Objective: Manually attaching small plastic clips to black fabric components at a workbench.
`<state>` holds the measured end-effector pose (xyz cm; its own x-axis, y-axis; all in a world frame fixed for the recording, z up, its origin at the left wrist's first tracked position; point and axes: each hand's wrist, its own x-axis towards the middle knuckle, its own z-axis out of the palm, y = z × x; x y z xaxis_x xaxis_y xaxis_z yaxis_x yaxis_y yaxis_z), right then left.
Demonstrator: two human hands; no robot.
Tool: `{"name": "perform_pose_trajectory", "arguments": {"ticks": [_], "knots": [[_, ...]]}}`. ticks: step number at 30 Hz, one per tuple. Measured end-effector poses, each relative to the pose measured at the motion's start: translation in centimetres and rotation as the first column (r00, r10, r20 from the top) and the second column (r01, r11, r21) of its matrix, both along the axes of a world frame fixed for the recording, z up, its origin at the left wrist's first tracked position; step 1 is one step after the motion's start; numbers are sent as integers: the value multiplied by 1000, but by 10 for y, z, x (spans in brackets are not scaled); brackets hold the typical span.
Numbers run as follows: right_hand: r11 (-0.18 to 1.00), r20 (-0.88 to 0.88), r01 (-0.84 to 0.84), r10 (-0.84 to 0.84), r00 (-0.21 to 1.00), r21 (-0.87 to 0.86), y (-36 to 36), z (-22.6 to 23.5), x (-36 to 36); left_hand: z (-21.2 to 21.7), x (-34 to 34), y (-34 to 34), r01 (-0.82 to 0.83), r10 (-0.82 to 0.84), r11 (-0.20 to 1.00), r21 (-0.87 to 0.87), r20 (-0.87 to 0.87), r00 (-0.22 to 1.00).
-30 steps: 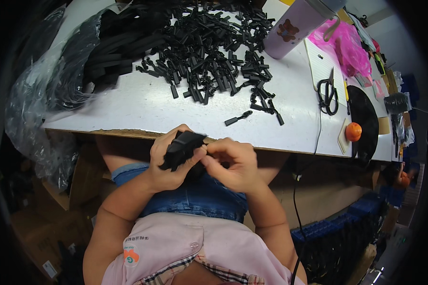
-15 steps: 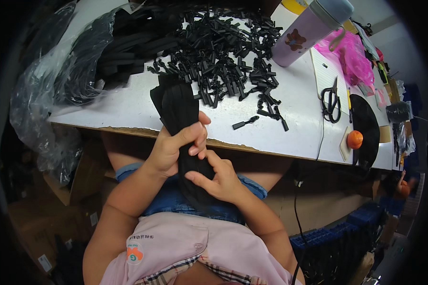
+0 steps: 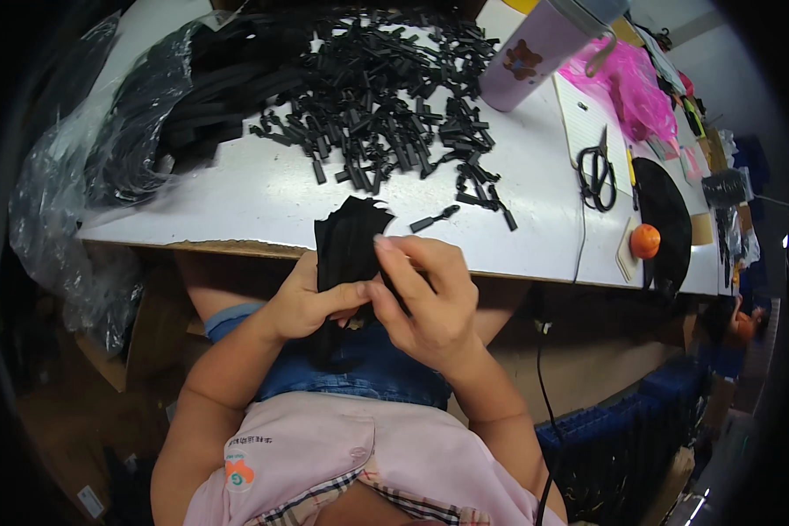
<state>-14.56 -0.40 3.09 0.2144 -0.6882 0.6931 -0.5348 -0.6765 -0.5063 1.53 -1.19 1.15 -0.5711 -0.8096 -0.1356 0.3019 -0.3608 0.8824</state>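
Over my lap, just in front of the table edge, my left hand (image 3: pixel 302 302) is wrapped round a bundle of black fabric strips (image 3: pixel 351 241). The bundle's layered ends stick up above the hand, and its lower part hangs down towards my shorts. My right hand (image 3: pixel 434 302) is closed at the bundle's right edge, with black fabric showing between its thumb and index finger. Some of its fingertips are hidden. On the table beyond lies a large heap of small black plastic pieces (image 3: pixel 377 96) with loops. One loose piece (image 3: pixel 434 218) lies nearer me.
Clear plastic bags (image 3: pixel 131 149) with more black strips (image 3: pixel 228 88) lie at the left. To the right are a lilac bottle (image 3: pixel 526 66), black scissors (image 3: pixel 597 175), a notepad (image 3: pixel 579 114), an orange fruit (image 3: pixel 645 240) and a pink bag (image 3: pixel 631 88). A cable (image 3: pixel 542 377) hangs below the table.
The bundle has dropped slightly towards me, its upper ends now fanned. My right hand has risen from the bundle's lower part to its upper right edge; my left hand still grips it.
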Motion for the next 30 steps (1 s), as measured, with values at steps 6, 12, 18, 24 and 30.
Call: {"name": "perform_pose_trajectory", "arguments": {"ticks": [6,12,18,24,30], "knots": [[996,128,-88,89,988,-13,2,-9,0,1,1,2,-23,22,998,56,29,999],[655,791,-542,-142,595,526,7,-2,-1,14,-3,-6,-179,188,977,119,-74,979],[525,671,-586,40,741,617,5,-23,-9,11,19,-43,-337,404,913,230,-618,674],[711,518,-488,202,831,507,22,-28,-5,5,37,-49,-415,471,871,262,-685,556],[737,569,-527,236,788,423,25,-7,-14,4,35,-46,-459,538,837,300,-604,587]]}}
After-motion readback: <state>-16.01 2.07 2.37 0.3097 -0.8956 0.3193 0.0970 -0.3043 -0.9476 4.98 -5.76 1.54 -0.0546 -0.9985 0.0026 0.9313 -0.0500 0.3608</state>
